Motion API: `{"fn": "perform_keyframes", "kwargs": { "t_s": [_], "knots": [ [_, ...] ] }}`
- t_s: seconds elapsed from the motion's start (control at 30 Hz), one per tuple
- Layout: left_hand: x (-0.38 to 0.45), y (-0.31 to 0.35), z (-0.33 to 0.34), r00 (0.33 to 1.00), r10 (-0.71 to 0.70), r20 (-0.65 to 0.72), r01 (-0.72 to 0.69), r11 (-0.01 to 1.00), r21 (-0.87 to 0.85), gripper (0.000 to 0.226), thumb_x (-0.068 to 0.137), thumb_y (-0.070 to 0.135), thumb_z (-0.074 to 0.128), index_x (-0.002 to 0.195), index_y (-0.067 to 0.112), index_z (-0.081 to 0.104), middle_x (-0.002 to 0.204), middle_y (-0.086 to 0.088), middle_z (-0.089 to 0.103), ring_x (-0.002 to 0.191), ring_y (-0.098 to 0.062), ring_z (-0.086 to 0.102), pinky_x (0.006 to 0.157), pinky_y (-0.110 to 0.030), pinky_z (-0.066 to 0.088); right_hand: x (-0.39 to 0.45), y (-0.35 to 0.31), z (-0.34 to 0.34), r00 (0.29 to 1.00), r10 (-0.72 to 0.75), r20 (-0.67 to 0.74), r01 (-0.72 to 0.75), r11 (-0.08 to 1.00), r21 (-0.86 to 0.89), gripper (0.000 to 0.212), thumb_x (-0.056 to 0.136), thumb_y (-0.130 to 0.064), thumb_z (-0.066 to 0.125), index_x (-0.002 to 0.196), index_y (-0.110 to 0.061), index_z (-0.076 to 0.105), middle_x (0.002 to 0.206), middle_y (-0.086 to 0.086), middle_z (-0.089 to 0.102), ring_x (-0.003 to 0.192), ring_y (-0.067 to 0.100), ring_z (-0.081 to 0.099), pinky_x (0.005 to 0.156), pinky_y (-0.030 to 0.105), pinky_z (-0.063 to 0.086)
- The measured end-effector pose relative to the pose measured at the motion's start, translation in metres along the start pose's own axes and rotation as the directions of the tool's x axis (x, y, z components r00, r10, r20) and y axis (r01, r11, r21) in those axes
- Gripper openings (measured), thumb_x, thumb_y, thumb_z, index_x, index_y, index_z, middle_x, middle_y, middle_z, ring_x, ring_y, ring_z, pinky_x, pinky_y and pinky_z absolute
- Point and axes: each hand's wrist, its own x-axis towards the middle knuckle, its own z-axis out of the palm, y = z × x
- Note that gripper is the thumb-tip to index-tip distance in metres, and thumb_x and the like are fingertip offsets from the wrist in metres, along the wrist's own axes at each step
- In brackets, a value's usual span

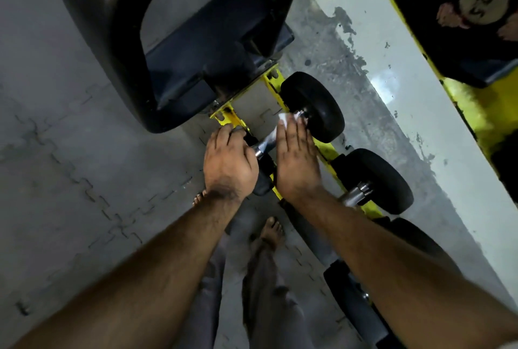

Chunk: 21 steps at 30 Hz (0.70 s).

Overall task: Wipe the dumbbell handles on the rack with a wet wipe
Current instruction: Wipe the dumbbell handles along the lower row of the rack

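A black dumbbell lies across the yellow rack, its chrome handle showing between my hands. My left hand curls over the near head of that dumbbell. My right hand lies flat along the handle, fingers straight, pressing a white wet wipe against the bar near the far head. Only a corner of the wipe shows past my fingertips. A second dumbbell sits to the right on the same rail.
A large black rack frame looms at the upper left. More dumbbells line the rail toward the lower right. A "25" weight sits on the upper yellow shelf. My bare feet stand on the grey floor below.
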Motion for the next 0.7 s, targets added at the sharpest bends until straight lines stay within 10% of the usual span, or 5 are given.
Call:
{"fn": "perform_keyframes", "kwargs": {
  "t_s": [0.13, 0.27, 0.4, 0.57, 0.7],
  "knots": [
    [0.0, 0.007, -0.006, 0.999, -0.04, 0.021, 0.04, 0.999, -0.01, 0.053, 0.087, 0.032, 0.031, 0.119, 0.002, 0.062, 0.123, -0.018, 0.06, 0.116, -0.036, 0.053, 0.107, -0.045, 0.041, 0.004, 0.037, -0.001, 0.97, -0.244, 0.015, 0.244, 0.97, 0.016, 0.068, 0.093, -0.013, 0.04, 0.157, -0.003, 0.019, 0.164, 0.015, 0.019, 0.153, 0.033, 0.011, 0.123, 0.048, 0.014],
    [0.0, 0.002, 0.0, 0.998, -0.046, -0.037, 0.042, 0.996, -0.084, 0.045, 0.092, 0.028, 0.035, 0.112, 0.001, 0.065, 0.119, -0.017, 0.062, 0.113, -0.033, 0.056, 0.104, -0.043, 0.043, 0.005, 0.034, 0.004, 0.984, -0.163, -0.072, 0.171, 0.977, 0.128, 0.06, 0.099, -0.017, 0.04, 0.155, -0.001, 0.026, 0.162, 0.015, 0.024, 0.152, 0.033, 0.015, 0.123, 0.047, 0.017],
    [0.001, -0.002, 0.004, 0.996, -0.031, -0.083, 0.017, 0.986, -0.166, 0.046, 0.095, 0.027, 0.035, 0.115, 0.001, 0.066, 0.121, -0.015, 0.063, 0.116, -0.031, 0.056, 0.104, -0.037, 0.041, 0.008, 0.038, 0.015, 0.873, -0.48, -0.091, 0.486, 0.872, 0.056, 0.059, 0.092, -0.01, 0.045, 0.151, -0.008, 0.039, 0.156, 0.01, 0.04, 0.147, 0.029, 0.032, 0.122, 0.042, 0.021],
    [0.0, -0.004, 0.006, 0.99, -0.047, -0.131, 0.017, 0.975, -0.22, 0.047, 0.096, 0.027, 0.034, 0.118, 0.0, 0.066, 0.123, -0.014, 0.063, 0.12, -0.027, 0.055, 0.108, -0.029, 0.036, 0.025, 0.045, 0.012, 0.941, -0.252, -0.227, 0.285, 0.95, 0.125, 0.057, 0.086, 0.002, 0.054, 0.143, -0.005, 0.051, 0.144, 0.015, 0.054, 0.139, 0.032, 0.044, 0.119, 0.046, 0.028],
    [0.0, -0.005, 0.008, 0.988, -0.024, -0.153, -0.01, 0.976, -0.217, 0.044, 0.095, 0.024, 0.037, 0.114, -0.001, 0.067, 0.119, -0.016, 0.065, 0.115, -0.031, 0.057, 0.105, -0.033, 0.04, 0.012, 0.022, 0.021, 0.836, -0.533, -0.125, 0.543, 0.837, 0.063, 0.06, 0.087, -0.012, 0.044, 0.146, -0.009, 0.047, 0.142, 0.014, 0.056, 0.137, 0.033, 0.047, 0.119, 0.043, 0.028]
  ]
}}
